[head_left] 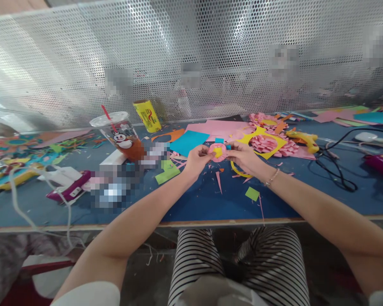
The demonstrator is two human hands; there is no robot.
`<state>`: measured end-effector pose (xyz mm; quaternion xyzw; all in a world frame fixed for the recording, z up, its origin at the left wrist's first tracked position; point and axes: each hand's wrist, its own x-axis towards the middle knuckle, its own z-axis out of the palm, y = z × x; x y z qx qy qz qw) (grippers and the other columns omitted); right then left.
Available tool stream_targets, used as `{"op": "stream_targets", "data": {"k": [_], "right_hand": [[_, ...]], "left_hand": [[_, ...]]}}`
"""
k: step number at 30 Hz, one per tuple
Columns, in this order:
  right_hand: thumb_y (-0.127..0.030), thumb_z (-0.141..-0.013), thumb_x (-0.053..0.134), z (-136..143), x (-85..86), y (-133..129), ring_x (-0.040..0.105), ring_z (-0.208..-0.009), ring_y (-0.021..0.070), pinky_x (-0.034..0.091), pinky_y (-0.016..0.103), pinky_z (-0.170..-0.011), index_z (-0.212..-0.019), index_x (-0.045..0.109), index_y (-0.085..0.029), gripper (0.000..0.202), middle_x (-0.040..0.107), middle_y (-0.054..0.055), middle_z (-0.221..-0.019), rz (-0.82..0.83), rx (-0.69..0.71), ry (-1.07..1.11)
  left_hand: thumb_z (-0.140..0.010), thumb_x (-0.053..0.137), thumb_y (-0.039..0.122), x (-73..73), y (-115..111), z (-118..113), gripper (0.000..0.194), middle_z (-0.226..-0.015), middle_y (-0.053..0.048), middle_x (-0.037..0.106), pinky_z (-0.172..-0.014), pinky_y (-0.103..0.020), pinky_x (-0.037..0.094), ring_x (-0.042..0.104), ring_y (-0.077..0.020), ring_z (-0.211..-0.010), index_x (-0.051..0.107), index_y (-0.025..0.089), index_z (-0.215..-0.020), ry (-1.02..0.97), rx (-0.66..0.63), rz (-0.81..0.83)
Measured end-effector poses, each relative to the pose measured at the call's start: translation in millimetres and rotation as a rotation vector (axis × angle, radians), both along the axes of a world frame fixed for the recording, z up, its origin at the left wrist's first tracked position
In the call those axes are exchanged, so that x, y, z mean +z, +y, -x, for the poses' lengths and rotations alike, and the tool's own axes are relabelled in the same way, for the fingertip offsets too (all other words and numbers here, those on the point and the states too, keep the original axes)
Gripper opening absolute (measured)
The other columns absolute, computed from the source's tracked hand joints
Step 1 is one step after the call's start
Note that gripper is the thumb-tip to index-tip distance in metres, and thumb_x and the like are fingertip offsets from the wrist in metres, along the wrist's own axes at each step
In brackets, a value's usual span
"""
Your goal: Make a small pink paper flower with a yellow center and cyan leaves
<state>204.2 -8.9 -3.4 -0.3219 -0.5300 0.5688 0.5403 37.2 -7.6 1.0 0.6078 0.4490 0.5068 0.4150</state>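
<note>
From far off, I see the left hand (198, 160) and the right hand (242, 156) pinch one small pink flower (217, 151) between them, over the blue table (207, 206), maybe to keep it steady. Bigger pink flowers (263, 143) lie past the right hand, perhaps out of the way.

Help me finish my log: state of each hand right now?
Left hand: closed on the pink paper flower.
Right hand: closed on the flower's opposite edge.

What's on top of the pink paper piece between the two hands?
A yellow patch shows near the middle of the pink paper piece, held by the left hand and right hand. Its underside and the edges covered by the hands can't be seen.
</note>
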Motion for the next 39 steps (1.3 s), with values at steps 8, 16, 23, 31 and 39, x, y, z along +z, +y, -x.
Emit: {"op": "stream_targets", "data": {"k": [8, 16, 23, 31, 39], "right_hand": [[-0.03, -0.066, 0.067, -4, -8.7, 5, 0.049, -0.065, 0.0101, 0.04, 0.026, -0.063, -0.088, 0.058, -0.019, 0.026, 0.056, -0.003, -0.074, -0.15, -0.098, -0.231], [-0.031, -0.06, 0.069, -1, -0.7, -1, 0.045, -0.06, 0.0083, 0.036, 0.025, -0.058, -0.082, 0.056, -0.016, 0.03, 0.052, -0.004, -0.067, -0.097, -0.122, -0.191], [-0.031, -0.06, 0.07, -4, -1.9, 2, 0.052, -0.072, 0.0113, 0.043, 0.028, -0.068, -0.09, 0.055, -0.017, 0.037, 0.058, 0.0, -0.081, -0.126, -0.114, -0.198], [-0.027, -0.061, 0.069, -8, -4.8, 7, 0.055, -0.083, 0.0144, 0.046, 0.032, -0.076, -0.095, 0.055, -0.019, 0.038, 0.059, 0.003, -0.095, -0.171, -0.147, -0.233], [-0.023, -0.059, 0.068, -11, -7.4, 8, 0.055, -0.087, 0.0152, 0.046, 0.031, -0.076, -0.094, 0.054, -0.02, 0.037, 0.058, 0.003, -0.099, -0.152, -0.112, -0.188]], "left_hand": [[-0.064, 0.066, 0.028, -0.9, -1, 0, 0.018, -0.063, 0.002, 0.052, -0.054, -0.023, 0.037, 0.049, -0.0089, -0.056, 0.053, 0.016, -0.067, 0.032, -0.034, -0.035], [-0.061, 0.068, 0.029, 2.2, -3, -1, 0.021, -0.063, 0.003, 0.052, -0.057, -0.023, 0.038, 0.049, -0.0086, -0.058, 0.053, 0.016, -0.066, -0.001, -0.06, -0.043], [-0.06, 0.069, 0.03, 3.1, -3, 0, 0.023, -0.062, 0.003, 0.052, -0.056, -0.023, 0.039, 0.049, -0.008, -0.056, 0.052, 0.015, -0.065, -0.032, -0.084, -0.044], [-0.058, 0.072, 0.032, 1.8, -2, 1, 0.027, -0.06, 0.004, 0.052, -0.056, -0.022, 0.039, 0.049, -0.0076, -0.055, 0.052, 0.015, -0.066, -0.068, -0.113, -0.021], [-0.058, 0.073, 0.032, -4.4, 5, 2, 0.027, -0.061, 0.004, 0.054, -0.054, -0.022, 0.039, 0.05, -0.0075, -0.055, 0.054, 0.014, -0.068, -0.035, -0.158, 0.012]]}}
